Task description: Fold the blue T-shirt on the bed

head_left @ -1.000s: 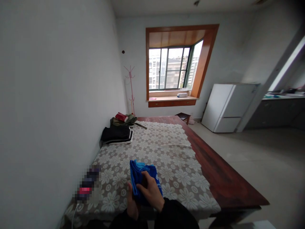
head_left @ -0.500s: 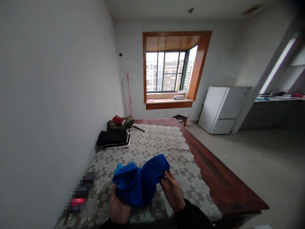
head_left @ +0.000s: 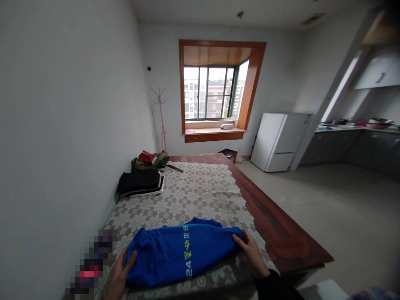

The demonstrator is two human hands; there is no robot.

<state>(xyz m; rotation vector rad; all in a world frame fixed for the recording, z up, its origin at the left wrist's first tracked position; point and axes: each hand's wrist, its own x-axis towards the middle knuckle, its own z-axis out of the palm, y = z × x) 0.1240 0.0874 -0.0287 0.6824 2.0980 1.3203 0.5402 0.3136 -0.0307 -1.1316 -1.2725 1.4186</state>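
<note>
A: Head view, item one: blue shirt (head_left: 183, 255), at 6 o'clock on the table (head_left: 281, 233), lying flat across the flowered cloth (head_left: 200, 191), yellow lettering face up.

B: Hands?

A: Left hand (head_left: 120, 277) at 7 o'clock, fingers spread and pressing on the shirt's left end. Right hand (head_left: 251, 250) at 5 o'clock, fingers closed in a pinch on the shirt's right end.

B: Shirt against the fingers?

A: It stretches between the two hands; the fabric passes under the left fingertips (head_left: 133, 255) and is nipped by the right ones at its edge.

B: Progress?

A: By my reading, the shirt is opened out and laid down, though creased; no fold is made in it, so smoothing and folding are left.

B: Other entries?

A: Folded dark clothes (head_left: 140, 183) at 11 o'clock, near the wall. Behind them a heap of green and red clothes (head_left: 149, 160). Pink coat stand (head_left: 160, 121) in the corner. Window (head_left: 212, 93) at 12 o'clock. White fridge (head_left: 278, 141) at 2 o'clock.
</note>
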